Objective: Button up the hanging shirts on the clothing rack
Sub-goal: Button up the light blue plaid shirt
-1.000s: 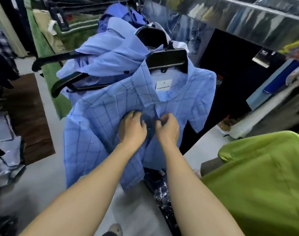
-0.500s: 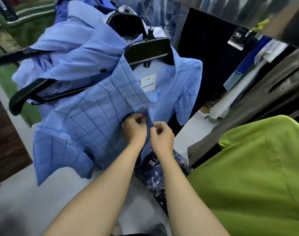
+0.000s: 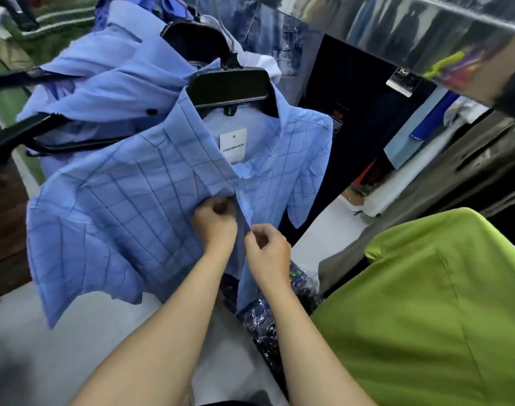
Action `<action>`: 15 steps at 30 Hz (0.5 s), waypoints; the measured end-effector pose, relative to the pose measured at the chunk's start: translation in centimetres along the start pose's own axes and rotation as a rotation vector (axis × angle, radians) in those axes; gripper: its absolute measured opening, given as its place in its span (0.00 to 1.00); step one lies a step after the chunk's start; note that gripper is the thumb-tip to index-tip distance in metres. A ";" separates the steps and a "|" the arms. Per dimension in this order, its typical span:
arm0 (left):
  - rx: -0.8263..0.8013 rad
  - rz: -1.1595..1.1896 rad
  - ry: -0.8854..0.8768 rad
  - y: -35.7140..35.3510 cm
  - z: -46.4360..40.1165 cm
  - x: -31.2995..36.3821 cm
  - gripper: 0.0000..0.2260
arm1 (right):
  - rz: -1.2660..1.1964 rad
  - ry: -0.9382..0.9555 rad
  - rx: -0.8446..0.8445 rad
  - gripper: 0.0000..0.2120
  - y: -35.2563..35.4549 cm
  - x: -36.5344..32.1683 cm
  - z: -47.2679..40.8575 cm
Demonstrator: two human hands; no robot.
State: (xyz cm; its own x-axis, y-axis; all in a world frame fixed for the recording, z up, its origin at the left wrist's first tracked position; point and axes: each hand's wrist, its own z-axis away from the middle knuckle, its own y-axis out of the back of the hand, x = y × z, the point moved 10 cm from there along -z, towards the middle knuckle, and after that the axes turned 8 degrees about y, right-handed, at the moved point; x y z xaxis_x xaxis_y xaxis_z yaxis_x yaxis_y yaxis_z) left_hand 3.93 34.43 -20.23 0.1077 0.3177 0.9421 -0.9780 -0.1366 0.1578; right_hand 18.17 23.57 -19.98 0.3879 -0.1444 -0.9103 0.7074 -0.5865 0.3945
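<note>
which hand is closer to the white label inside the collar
Left. The left hand grips the checked shirt just under the collar, below the white label. The right hand pinches the front edge lower and further from it.

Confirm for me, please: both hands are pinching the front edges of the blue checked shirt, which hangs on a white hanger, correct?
Not quite: the head view shows the hanger is black, not white. The rest holds: the left hand and the right hand both pinch the front edges of the blue checked shirt hanging from it.
</note>
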 end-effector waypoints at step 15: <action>-0.198 -0.415 -0.396 3.2 4.4 0.5 0.06 | -0.069 0.096 -0.076 0.07 -2.5 -1.4 0.7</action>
State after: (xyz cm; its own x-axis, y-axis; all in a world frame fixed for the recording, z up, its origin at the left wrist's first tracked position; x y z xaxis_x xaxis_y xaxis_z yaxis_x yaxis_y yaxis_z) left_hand 1.68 30.04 -17.94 0.5085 -0.0717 0.8580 -0.8506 0.1129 0.5136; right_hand 15.48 24.70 -19.72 0.3890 -0.0269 -0.9208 0.7757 -0.5297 0.3432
